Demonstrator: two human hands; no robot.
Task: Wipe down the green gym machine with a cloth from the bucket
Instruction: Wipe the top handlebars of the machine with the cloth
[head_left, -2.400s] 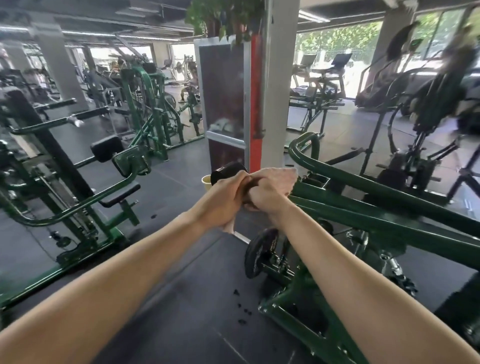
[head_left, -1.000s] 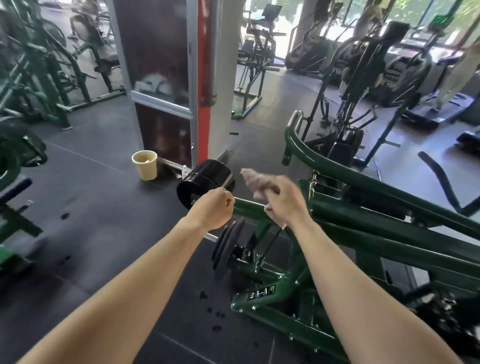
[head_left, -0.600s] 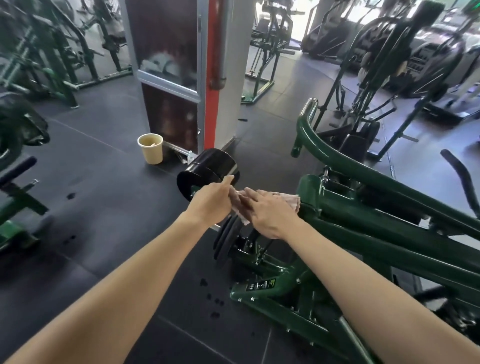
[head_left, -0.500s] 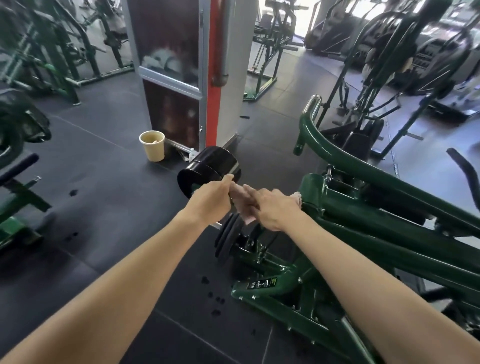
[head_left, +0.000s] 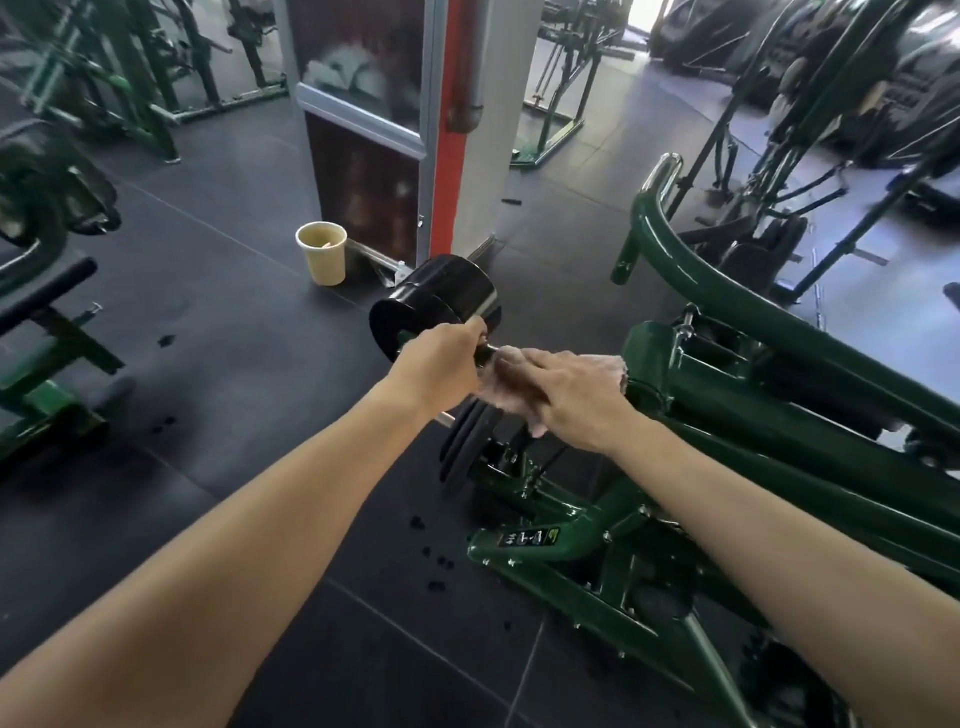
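The dark green gym machine (head_left: 789, 415) fills the right half of the head view. A short bar juts from its frame to the left and ends in a black cylindrical roller (head_left: 436, 306). My left hand (head_left: 441, 364) grips that bar just behind the roller. My right hand (head_left: 571, 395) holds a pale cloth (head_left: 496, 387) wrapped over the bar, fingers on top and thumb below, touching my left hand. A corner of the cloth shows against the green frame. No bucket is in view.
Black weight plates (head_left: 467, 447) hang on the machine under my hands. A yellowish paper cup (head_left: 322, 252) stands on the dark rubber floor beside a white and red pillar (head_left: 457, 130). Other green machines (head_left: 47, 374) stand at left and rear.
One second ago my right hand held the cloth raised off the bar. It has come down onto the bar against my left hand, which has kept its grip.
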